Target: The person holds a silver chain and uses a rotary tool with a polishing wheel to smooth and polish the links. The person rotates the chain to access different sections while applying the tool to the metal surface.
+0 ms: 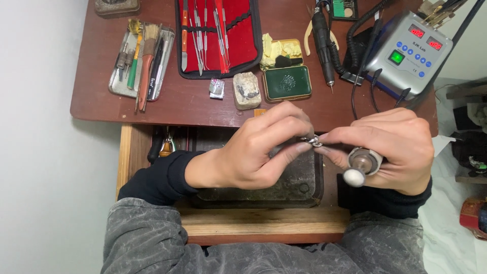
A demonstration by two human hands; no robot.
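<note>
My left hand (256,149) pinches a small silvery metal piece (315,141) between thumb and fingertips over the open bench drawer. My right hand (393,149) meets it from the right, its fingertips also touching the piece. In the same hand lies a rotary handpiece (362,162) with a round white polishing tip (354,177) pointing toward me. Whether the small piece is a ring or a setting is too small to tell.
A dark tray (284,190) lines the drawer under my hands. On the brown desk (167,104) lie a red tool roll (218,38), a metal tray of brushes (139,61), a green tin (287,82), a stone block (246,90), a second handpiece (322,40) and a grey control box (408,53).
</note>
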